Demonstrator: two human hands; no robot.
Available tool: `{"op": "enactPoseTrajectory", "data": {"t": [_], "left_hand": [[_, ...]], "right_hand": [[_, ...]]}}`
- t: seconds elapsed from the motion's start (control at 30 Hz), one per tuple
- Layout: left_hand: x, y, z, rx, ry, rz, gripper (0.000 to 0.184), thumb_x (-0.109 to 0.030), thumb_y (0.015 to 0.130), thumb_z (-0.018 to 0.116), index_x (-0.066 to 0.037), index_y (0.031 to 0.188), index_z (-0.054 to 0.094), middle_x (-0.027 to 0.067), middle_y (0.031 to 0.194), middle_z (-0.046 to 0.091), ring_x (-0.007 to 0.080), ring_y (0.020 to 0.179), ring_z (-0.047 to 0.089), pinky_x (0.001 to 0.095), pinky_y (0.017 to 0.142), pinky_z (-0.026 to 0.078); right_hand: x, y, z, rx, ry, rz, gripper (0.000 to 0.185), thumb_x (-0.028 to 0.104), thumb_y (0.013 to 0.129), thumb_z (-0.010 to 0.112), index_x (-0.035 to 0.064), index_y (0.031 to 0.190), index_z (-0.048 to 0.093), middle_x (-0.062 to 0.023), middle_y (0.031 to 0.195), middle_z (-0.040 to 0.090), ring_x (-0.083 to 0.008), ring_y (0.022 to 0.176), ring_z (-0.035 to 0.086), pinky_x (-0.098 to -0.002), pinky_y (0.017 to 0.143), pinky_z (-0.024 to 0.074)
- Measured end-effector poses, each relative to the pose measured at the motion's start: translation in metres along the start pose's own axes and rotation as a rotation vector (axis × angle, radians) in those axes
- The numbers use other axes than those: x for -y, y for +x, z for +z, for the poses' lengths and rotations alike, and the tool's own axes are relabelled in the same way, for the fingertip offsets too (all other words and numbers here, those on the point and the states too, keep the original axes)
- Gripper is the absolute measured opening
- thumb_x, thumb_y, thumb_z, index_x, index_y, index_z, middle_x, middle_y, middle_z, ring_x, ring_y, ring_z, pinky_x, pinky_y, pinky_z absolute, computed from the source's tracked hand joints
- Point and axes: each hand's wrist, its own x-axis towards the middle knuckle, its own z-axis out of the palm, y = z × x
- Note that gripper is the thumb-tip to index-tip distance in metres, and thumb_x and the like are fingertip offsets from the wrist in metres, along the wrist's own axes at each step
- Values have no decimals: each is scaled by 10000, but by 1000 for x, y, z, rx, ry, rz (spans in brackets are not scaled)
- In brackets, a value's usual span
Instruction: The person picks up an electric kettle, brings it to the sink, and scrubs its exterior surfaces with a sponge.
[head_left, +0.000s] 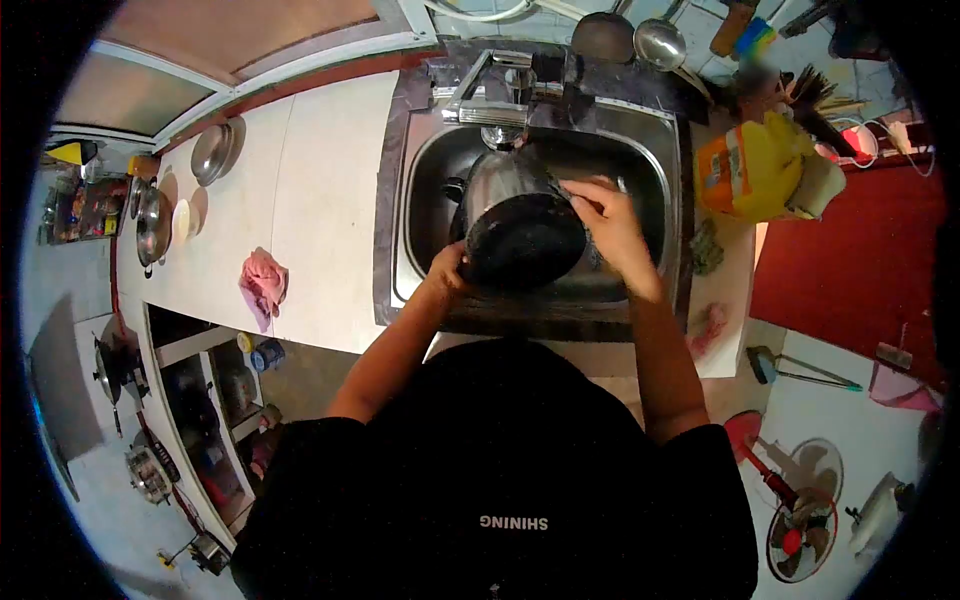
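The pale, flat countertop [325, 200] carries a rectangular stainless-steel sink [425, 225], and inside that basin lies a round metal pot with a blackened base [525, 235], tipped so the dark disc faces the person and the greyish wall runs back towards the tap. A yellow-and-orange plastic bag [745, 170] stands at the right of the sink, near its edge; a wide sweep of the right elbow might knock it. The angular chrome faucet [515, 75] reaches over the far end of the pot, so swinging or lifting the vessel sharply could bang it against the spout. The bare left hand [450, 268] is clamped on the lower left edge of the pot, though most of its fingers are hidden behind the metal. This seems the weak point: held from one side only, the tilted pot could roll or skid in the smooth basin if pushed hard from the other, more so if it is wet, which I cannot make out. The bare right hand [612, 225] has bent fingers against the pot's right side; whether they pinch something small, I cannot tell. Should they slip there, the knuckles could strike the steel wall. A crumpled pink cloth [264, 282] lies well apart on the left, out of harm's way.
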Motion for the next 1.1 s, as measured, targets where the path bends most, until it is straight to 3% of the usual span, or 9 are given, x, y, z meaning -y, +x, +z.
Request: {"op": "enactPoseTrajectory", "data": {"t": [0.13,0.27,0.33,0.43,0.57,0.63,0.73,0.87,1.1], "left_hand": [[-12,-1,6,-267,166,149,208,-203,844,608,-15,777,550,67,588,501,197,516,485,353,553,472],[-4,-24,39,-444,-24,223,199,-154,820,627,1,813,502,77,582,481,211,508,489,362,490,452],[2,-9,35,-470,-27,286,208,-138,809,635,6,826,486,85,582,473,214,499,482,375,465,441],[7,-6,46,-370,-207,262,220,-134,805,638,11,854,480,91,587,469,214,493,476,383,449,435],[-4,-31,83,-398,-247,198,223,-133,793,655,4,766,481,84,581,462,207,474,464,359,430,426],[-3,-25,88,-409,-216,242,240,-153,802,661,-4,752,479,83,578,457,205,472,461,350,422,424],[-10,-22,101,-369,-289,288,271,-195,814,671,-8,755,484,84,575,452,203,475,463,340,413,426],[-22,-21,109,-283,-360,346,321,-262,827,672,-6,776,485,80,574,444,201,483,459,334,405,424],[-40,-15,121,-276,-516,320,404,-352,821,667,-18,764,446,86,637,433,200,493,435,334,430,437]], "right_hand": [[4,-9,5,-53,-232,82,214,29,836,563,34,1034,646,-117,956,597,-209,835,569,-263,723,433],[11,-10,10,-182,-423,-104,199,68,837,564,22,1011,648,-152,928,609,-310,820,581,-322,736,458],[-9,-10,5,-171,-361,7,192,81,840,564,24,1001,653,-155,909,612,-307,813,583,-320,730,459],[-38,-16,5,-164,-360,129,176,90,840,560,30,970,663,-156,875,613,-308,812,585,-323,721,460],[-16,-30,24,-27,-646,-53,197,109,831,552,83,986,671,-113,1000,599,-307,907,550,-366,824,435],[-21,-33,28,22,-657,-113,214,152,857,503,86,985,661,-133,992,601,-348,897,551,-411,793,448],[-57,-25,18,-153,-397,272,201,138,820,521,93,943,673,-105,933,605,-322,873,540,-399,785,451],[-31,-44,46,-56,-589,-304,196,108,818,526,70,955,661,-105,957,596,-294,869,547,-372,752,455],[-39,-12,24,-134,-773,-114,260,87,792,506,95,1012,644,-93,1006,574,-299,966,501,-378,815,445]]}}
